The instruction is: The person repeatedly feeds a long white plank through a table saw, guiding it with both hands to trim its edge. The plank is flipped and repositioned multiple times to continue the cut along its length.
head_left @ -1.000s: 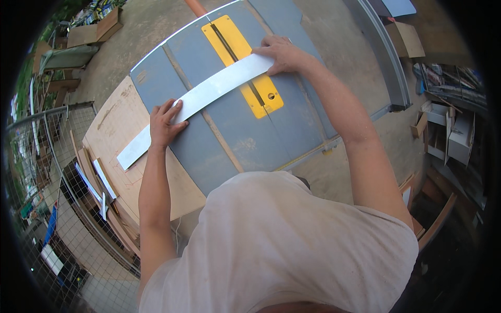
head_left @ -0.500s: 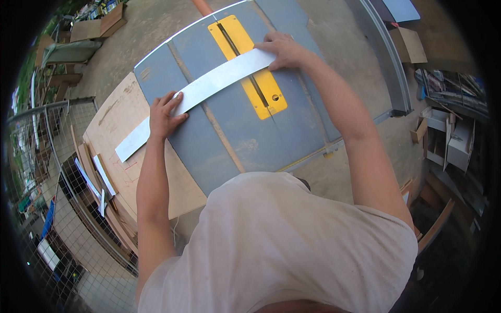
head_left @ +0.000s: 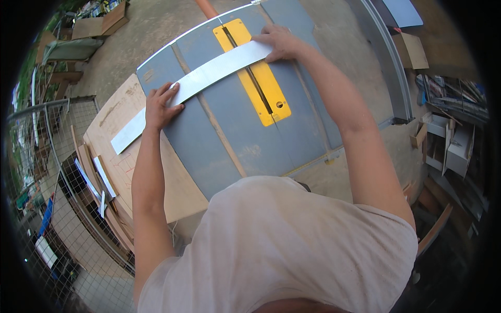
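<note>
A long white strip of board [head_left: 209, 75] lies across the grey table saw top [head_left: 219, 156]. It crosses the yellow insert plate [head_left: 267, 99], whose dark slot shows on both sides of it; no raised blade can be made out. My left hand [head_left: 162, 107] grips the strip left of its middle, fingers over the far edge and thumb at the near one. At the strip's right end, my right hand [head_left: 279, 43] holds on with bent fingers. The strip's left end reaches over a plywood panel [head_left: 172, 182] beside the saw top.
Offcuts and narrow strips [head_left: 107, 177] lie on the panel's left side. A wire mesh fence [head_left: 47, 156] stands further left. Beyond the saw's right side runs a long grey metal rail [head_left: 389, 57]. White box-like pieces [head_left: 459, 141] and scrap wood are piled at the right.
Both hands and the white strip have moved a little away from me across the saw top. More of the yellow plate now shows on the near side of the strip.
</note>
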A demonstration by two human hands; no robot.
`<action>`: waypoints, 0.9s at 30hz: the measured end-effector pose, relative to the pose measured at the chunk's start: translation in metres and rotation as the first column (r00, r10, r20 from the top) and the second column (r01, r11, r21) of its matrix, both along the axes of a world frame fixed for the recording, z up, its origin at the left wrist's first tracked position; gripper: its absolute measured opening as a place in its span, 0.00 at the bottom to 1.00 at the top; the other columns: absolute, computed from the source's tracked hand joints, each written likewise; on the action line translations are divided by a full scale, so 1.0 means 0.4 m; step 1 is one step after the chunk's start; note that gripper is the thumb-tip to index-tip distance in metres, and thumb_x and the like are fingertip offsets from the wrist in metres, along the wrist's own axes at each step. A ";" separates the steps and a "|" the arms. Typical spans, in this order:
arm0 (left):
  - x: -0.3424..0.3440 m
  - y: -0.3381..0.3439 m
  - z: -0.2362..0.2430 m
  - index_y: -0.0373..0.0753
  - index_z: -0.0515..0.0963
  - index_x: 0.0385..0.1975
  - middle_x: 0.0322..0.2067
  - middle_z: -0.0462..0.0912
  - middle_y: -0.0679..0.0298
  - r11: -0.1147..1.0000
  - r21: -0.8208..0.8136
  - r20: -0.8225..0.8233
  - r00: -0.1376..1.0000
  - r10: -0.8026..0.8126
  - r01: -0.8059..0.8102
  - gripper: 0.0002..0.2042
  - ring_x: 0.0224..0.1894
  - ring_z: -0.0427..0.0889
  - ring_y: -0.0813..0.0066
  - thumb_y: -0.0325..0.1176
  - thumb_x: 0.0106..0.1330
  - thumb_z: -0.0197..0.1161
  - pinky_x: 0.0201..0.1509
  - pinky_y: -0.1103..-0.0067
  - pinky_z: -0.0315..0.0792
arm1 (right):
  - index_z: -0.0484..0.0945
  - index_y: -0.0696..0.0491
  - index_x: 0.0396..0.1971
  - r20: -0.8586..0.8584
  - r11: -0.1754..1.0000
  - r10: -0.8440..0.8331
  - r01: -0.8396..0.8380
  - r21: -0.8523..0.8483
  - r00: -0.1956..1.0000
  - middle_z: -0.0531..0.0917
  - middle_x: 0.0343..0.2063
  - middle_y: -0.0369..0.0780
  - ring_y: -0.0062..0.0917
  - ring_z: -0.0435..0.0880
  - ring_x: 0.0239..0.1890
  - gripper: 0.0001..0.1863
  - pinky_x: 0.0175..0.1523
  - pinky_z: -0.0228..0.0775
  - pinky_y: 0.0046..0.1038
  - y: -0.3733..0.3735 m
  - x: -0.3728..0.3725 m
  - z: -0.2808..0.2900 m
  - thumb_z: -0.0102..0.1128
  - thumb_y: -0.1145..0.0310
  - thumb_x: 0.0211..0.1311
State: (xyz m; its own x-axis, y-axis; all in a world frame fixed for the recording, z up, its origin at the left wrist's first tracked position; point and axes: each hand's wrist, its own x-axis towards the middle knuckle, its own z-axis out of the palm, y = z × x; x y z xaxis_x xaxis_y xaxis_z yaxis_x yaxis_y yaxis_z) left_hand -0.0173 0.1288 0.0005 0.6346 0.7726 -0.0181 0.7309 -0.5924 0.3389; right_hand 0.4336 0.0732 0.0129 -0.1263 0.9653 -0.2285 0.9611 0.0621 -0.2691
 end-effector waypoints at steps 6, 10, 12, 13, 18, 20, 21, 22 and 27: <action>0.005 0.058 0.006 0.57 0.81 0.65 0.67 0.78 0.64 1.000 -0.005 -0.026 1.000 0.017 -0.017 0.37 0.61 0.76 0.56 0.36 0.49 0.81 0.71 0.66 0.72 | 0.74 0.34 0.70 0.006 1.000 0.002 -0.002 0.022 1.000 0.74 0.65 0.42 0.38 0.67 0.72 0.44 0.78 0.53 0.42 0.050 -0.005 0.002 0.79 0.56 0.47; 0.004 0.100 -0.001 0.60 0.80 0.65 0.68 0.77 0.66 0.998 0.049 -0.038 0.999 0.032 -0.030 0.35 0.63 0.75 0.58 0.38 0.52 0.81 0.73 0.67 0.70 | 0.74 0.34 0.71 0.032 0.998 0.033 -0.035 0.056 0.999 0.74 0.66 0.42 0.39 0.68 0.72 0.45 0.78 0.54 0.42 0.126 0.006 -0.015 0.78 0.55 0.47; 0.014 0.131 0.007 0.60 0.80 0.66 0.69 0.76 0.65 0.999 0.021 -0.053 0.998 0.043 -0.042 0.35 0.65 0.74 0.58 0.38 0.53 0.80 0.74 0.66 0.69 | 0.74 0.34 0.71 0.055 0.997 0.036 -0.040 0.062 0.998 0.74 0.66 0.42 0.39 0.69 0.71 0.46 0.76 0.58 0.41 0.155 0.018 -0.015 0.78 0.55 0.45; 0.025 0.142 0.020 0.60 0.80 0.66 0.69 0.76 0.65 0.998 -0.013 -0.061 0.997 0.056 -0.057 0.34 0.66 0.73 0.58 0.37 0.54 0.80 0.75 0.66 0.68 | 0.74 0.34 0.71 0.066 0.997 0.041 -0.045 0.065 0.997 0.74 0.66 0.42 0.39 0.70 0.71 0.46 0.75 0.60 0.40 0.169 0.021 -0.009 0.77 0.55 0.45; 0.029 0.168 0.113 0.53 0.80 0.66 0.69 0.76 0.59 0.977 -0.207 0.076 0.994 0.073 -0.056 0.32 0.67 0.74 0.60 0.33 0.57 0.75 0.76 0.70 0.66 | 0.76 0.37 0.70 -0.044 1.000 0.011 -0.011 0.001 0.999 0.80 0.60 0.46 0.38 0.79 0.62 0.46 0.66 0.72 0.36 0.175 0.042 0.081 0.74 0.58 0.41; 0.024 0.138 0.170 0.48 0.80 0.66 0.67 0.78 0.59 0.903 -0.427 0.113 0.989 0.100 -0.043 0.32 0.66 0.76 0.60 0.33 0.56 0.74 0.76 0.70 0.66 | 0.79 0.41 0.67 -0.142 0.992 -0.018 0.000 -0.123 0.990 0.83 0.55 0.46 0.37 0.83 0.56 0.43 0.63 0.75 0.35 0.141 0.042 0.159 0.73 0.61 0.41; 0.023 0.115 0.203 0.46 0.81 0.65 0.67 0.79 0.58 0.847 -0.531 0.131 0.985 0.112 -0.026 0.32 0.65 0.77 0.60 0.33 0.56 0.74 0.76 0.70 0.65 | 0.81 0.43 0.65 -0.205 0.977 -0.046 0.002 -0.211 0.978 0.84 0.53 0.46 0.37 0.84 0.52 0.41 0.63 0.77 0.35 0.113 0.043 0.194 0.72 0.63 0.42; 0.044 0.067 0.249 0.41 0.82 0.63 0.64 0.82 0.57 0.780 -0.621 0.110 0.978 0.180 -0.074 0.32 0.65 0.78 0.60 0.33 0.53 0.73 0.75 0.69 0.65 | 0.82 0.46 0.63 -0.262 0.954 -0.084 0.001 -0.299 0.961 0.86 0.50 0.46 0.38 0.85 0.49 0.39 0.62 0.78 0.35 0.075 0.044 0.217 0.71 0.65 0.43; 0.040 -0.086 0.230 0.42 0.83 0.62 0.63 0.82 0.59 0.701 -0.711 0.096 0.978 0.187 -0.064 0.33 0.64 0.78 0.60 0.33 0.49 0.76 0.75 0.70 0.66 | 0.84 0.47 0.61 -0.335 0.915 -0.140 -0.008 -0.404 0.932 0.87 0.47 0.45 0.39 0.86 0.47 0.37 0.60 0.78 0.33 -0.095 0.049 0.226 0.70 0.65 0.41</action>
State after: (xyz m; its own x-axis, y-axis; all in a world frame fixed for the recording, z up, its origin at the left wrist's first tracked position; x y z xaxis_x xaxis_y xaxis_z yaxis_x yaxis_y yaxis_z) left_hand -0.0012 0.0945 0.0926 0.5746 0.6473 -0.5008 0.6849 -0.0452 0.7273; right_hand 0.4533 0.0353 0.1032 -0.2083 0.8138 -0.5425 0.7975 -0.1798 -0.5759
